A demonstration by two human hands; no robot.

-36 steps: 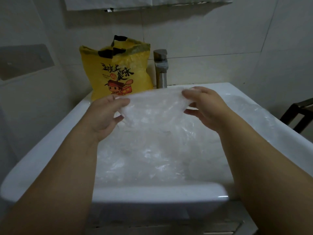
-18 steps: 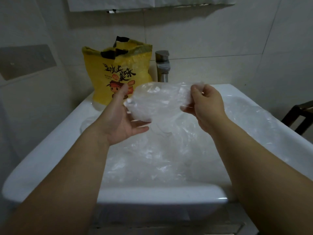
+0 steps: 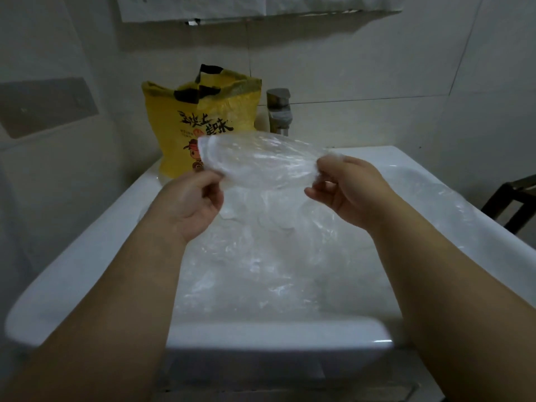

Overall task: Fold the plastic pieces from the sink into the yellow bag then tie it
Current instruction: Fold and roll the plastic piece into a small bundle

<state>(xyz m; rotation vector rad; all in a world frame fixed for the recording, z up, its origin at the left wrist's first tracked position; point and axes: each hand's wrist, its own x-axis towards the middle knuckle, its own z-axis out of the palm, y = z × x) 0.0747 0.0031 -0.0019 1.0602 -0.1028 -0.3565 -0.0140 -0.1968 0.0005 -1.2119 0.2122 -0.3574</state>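
Left hand (image 3: 193,203), right hand (image 3: 352,190) pinch plastic piece (image 3: 261,159), raised.

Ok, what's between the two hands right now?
A crinkled clear plastic piece spans the gap, pinched by the left hand and the right hand, in the head view.

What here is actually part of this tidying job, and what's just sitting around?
Part of the job:
- plastic piece, pinched between the left hand and the right hand
- plastic pile in the sink
- yellow bag, standing at the sink's back left

Just sitting around:
- tap
- grey wall panel
- dark frame at the right edge
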